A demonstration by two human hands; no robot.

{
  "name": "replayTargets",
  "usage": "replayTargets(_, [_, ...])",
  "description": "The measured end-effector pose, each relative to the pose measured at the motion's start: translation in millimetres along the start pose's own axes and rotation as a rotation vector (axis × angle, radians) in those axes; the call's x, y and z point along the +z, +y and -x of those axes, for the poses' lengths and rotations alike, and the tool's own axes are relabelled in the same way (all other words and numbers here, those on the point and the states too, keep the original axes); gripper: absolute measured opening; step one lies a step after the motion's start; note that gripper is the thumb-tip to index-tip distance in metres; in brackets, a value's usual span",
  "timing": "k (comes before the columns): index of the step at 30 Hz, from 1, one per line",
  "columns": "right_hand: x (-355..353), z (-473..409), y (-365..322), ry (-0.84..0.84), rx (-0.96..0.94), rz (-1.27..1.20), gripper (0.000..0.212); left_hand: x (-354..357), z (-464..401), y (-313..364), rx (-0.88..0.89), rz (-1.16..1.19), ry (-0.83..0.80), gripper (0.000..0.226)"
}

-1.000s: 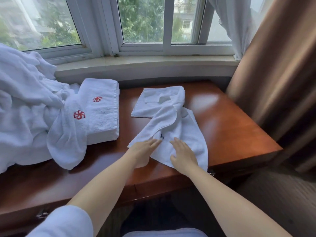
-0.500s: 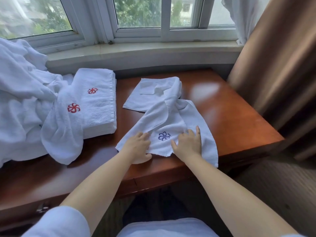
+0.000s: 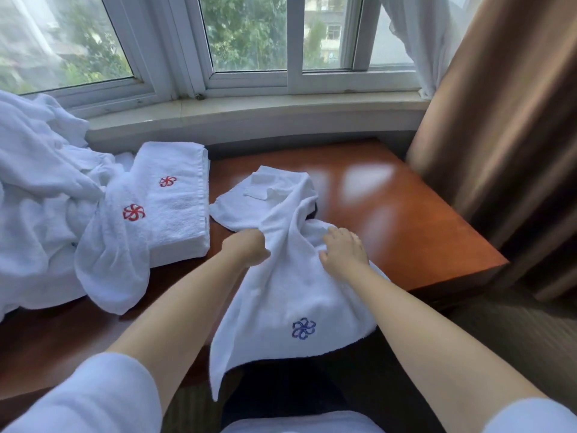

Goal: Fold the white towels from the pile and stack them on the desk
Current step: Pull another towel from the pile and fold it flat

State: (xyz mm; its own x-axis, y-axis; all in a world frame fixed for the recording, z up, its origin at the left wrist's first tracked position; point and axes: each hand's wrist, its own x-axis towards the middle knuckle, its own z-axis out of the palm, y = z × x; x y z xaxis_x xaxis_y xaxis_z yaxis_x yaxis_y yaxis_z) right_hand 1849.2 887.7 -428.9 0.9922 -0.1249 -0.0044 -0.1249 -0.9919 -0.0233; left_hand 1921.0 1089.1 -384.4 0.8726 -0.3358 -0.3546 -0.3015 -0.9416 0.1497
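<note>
A white towel with a blue flower logo [image 3: 290, 276] lies crumpled across the wooden desk [image 3: 406, 220]; its near end hangs over the front edge between my arms. My left hand [image 3: 246, 248] grips a bunched fold at the towel's left side. My right hand [image 3: 342, 250] lies on the towel's right part with fingers spread and slightly bent. A stack of folded white towels with a red logo [image 3: 178, 201] sits to the left. The unfolded pile [image 3: 40, 195] fills the far left, and one towel from it with a red logo [image 3: 115, 245] drapes against the stack.
A window sill [image 3: 249, 110] runs behind the desk. A brown curtain [image 3: 505, 135] hangs at the right, close to the desk's right edge. The desk's right half shows bare glossy wood.
The towel has slid toward me, so its blue-logo end now hangs off the front edge. Both hands moved farther up the towel; the left now grips a fold.
</note>
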Motion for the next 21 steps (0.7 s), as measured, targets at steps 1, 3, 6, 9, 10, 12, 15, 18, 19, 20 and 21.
replayTargets(1, [-2, -5, 1, -0.05, -0.036, -0.056, 0.047, 1, -2, -3, 0.014, -0.023, 0.125, 0.025])
replayTargets(3, [-1, -13, -2, -0.156, -0.096, -0.093, 0.057, 9, -10, -6, 0.134, -0.039, 0.236, 0.05])
replayTargets(6, [3, -29, -8, -0.146, -0.08, -0.026, 0.046, 21, -26, -6, 0.216, -0.033, 0.186, 0.059])
replayTargets(9, [-7, -51, -14, -0.097, 0.059, 0.112, 0.039, 24, -40, -9, 0.022, 0.104, 0.141, 0.05])
replayTargets(10, [-8, -58, -14, -0.059, 0.094, 0.117, 0.038, 23, -44, -10, -0.008, 0.092, 0.178, 0.039])
replayTargets(12, [-7, -69, -13, 0.098, 0.122, 0.053, 0.031, 20, -52, -13, -0.015, 0.043, 0.284, 0.026])
replayTargets(15, [-8, -88, -25, 0.165, 0.004, -0.155, 0.04, 15, -70, -20, -0.031, 0.035, 0.306, 0.031])
replayTargets(18, [-10, -111, -41, 0.139, -0.142, -0.143, 0.046, 10, -87, -25, -0.058, 0.05, 0.258, 0.033])
replayTargets(19, [-11, -119, -44, 0.112, -0.147, -0.156, 0.045, 8, -94, -27, -0.059, 0.032, 0.231, 0.031])
replayTargets(20, [-12, -128, -47, 0.073, -0.151, -0.174, 0.044, 7, -101, -29, -0.061, 0.008, 0.209, 0.029])
replayTargets(21, [-11, -138, -49, 0.028, -0.16, -0.183, 0.042, 5, -108, -30, -0.069, -0.013, 0.195, 0.027])
